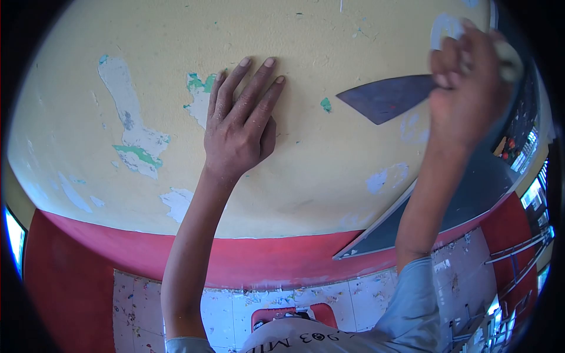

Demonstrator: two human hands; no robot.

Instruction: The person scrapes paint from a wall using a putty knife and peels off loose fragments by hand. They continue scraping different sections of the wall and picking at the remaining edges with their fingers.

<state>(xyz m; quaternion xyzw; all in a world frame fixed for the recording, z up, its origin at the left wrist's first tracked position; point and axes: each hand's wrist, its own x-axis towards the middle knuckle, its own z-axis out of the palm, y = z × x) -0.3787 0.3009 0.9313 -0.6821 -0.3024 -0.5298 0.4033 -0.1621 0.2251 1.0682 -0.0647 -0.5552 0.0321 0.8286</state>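
Note:
My left hand (240,120) lies on the cream wall (318,176) with its fingers stretched upward, holding nothing. It partly covers a bare patch edged with green paint (199,97). At the upper right, my right hand (465,88) is wrapped round the handle of a putty knife (388,99), slightly blurred. The knife's wide dark blade points left along the wall, its tip near a small green spot (326,105). Left of my left hand runs a long patch of peeled paint (126,100), whitish with a green strip low down.
A dark board (471,191) with a pale frame stands at the right. Below the cream paint is a red band (282,256). Paint flakes litter the tiled floor (218,312). A red chair (323,313) is beneath me, and metal-framed furniture (518,253) stands at the far right.

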